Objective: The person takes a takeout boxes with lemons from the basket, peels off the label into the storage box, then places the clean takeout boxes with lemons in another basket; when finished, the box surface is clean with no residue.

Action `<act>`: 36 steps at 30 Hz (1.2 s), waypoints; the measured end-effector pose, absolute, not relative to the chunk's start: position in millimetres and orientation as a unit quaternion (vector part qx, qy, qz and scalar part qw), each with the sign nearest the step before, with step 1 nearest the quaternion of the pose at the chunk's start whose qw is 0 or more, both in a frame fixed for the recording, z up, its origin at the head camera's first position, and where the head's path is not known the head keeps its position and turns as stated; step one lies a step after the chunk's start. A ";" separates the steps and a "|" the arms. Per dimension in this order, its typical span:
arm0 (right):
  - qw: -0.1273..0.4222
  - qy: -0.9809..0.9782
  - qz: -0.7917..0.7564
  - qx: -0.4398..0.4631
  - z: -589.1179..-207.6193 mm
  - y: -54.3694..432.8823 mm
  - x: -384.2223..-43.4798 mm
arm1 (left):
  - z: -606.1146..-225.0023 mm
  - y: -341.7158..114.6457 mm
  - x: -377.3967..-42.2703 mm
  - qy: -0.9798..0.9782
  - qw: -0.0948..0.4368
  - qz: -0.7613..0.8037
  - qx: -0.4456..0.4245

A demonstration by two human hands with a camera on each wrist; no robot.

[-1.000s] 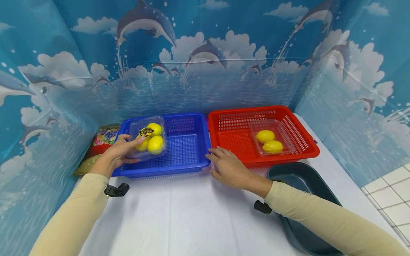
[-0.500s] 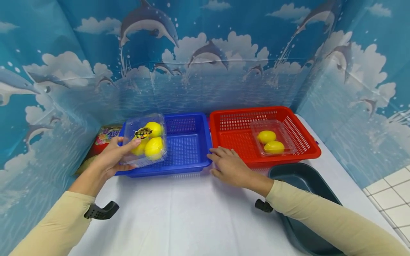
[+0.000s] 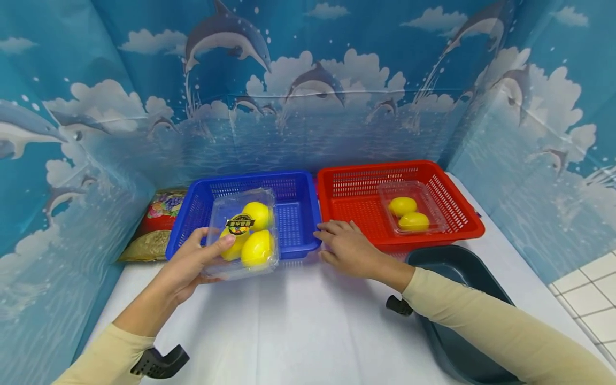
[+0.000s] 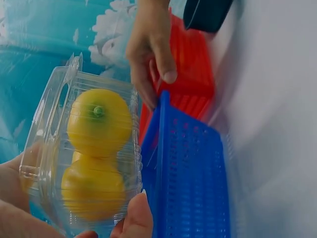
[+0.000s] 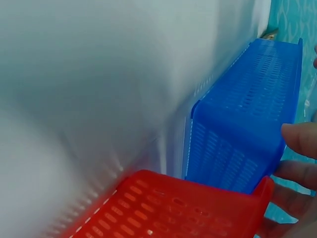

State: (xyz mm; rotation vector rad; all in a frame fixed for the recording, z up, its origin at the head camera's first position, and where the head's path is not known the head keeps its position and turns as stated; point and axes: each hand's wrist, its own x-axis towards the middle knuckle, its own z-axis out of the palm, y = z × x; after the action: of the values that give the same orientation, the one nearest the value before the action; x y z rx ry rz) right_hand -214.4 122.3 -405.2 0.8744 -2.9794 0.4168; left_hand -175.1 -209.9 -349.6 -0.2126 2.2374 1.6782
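Note:
My left hand (image 3: pixel 194 262) grips a clear plastic clamshell box (image 3: pixel 225 206) at its left side, thumb on top. Inside the box are three yellow lemons (image 3: pixel 256 248), and a black-and-gold label is on its lid. The box hangs tilted over the front of the blue basket (image 3: pixel 289 219). In the left wrist view, two lemons (image 4: pixel 99 121) show through the box's ribbed side. My right hand (image 3: pixel 351 248) rests at the adjoining corners of the blue basket and the red basket (image 3: pixel 353 211), its fingers loosely bent. The right wrist view shows its fingers (image 5: pixel 299 139) beside both rims.
Another clear box (image 3: pixel 430 200) with two lemons sits in the red basket. A dark green basin (image 3: pixel 462 262) stands at the front right, partly under my right forearm. To the left of the blue basket lies a red-and-gold bag (image 3: pixel 156 224). A dolphin-print curtain (image 3: pixel 308 133) encloses the table.
My left hand has carried the box of lemons from over the blue basket's left part rightward and toward me. My right hand has stayed at the baskets' corners.

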 end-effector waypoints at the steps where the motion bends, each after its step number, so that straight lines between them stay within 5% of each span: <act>1: 0.005 -0.949 0.137 0.285 -404.6 123.6 -215.5 | -349.9 -207.0 -173.1 0.784 0.168 0.593 -0.073; 10: -0.004 -0.934 0.195 0.299 -395.9 137.8 -222.8 | -359.3 -177.8 -152.0 0.775 0.190 0.600 -0.065; 17: 0.045 -0.921 0.278 0.268 -384.6 149.4 -226.6 | -368.7 -149.2 -136.1 0.755 0.213 0.618 -0.050; 36: 0.002 -0.889 0.408 0.209 -368.9 172.5 -220.3 | -427.3 -100.1 -111.2 0.733 0.263 0.627 0.003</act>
State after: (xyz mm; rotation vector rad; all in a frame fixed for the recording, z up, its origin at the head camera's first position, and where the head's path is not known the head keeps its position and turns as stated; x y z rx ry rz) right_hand -220.3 172.5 -368.9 0.6560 -2.7877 1.2796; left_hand -111.2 -100.1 -427.3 0.0088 1.9819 1.6967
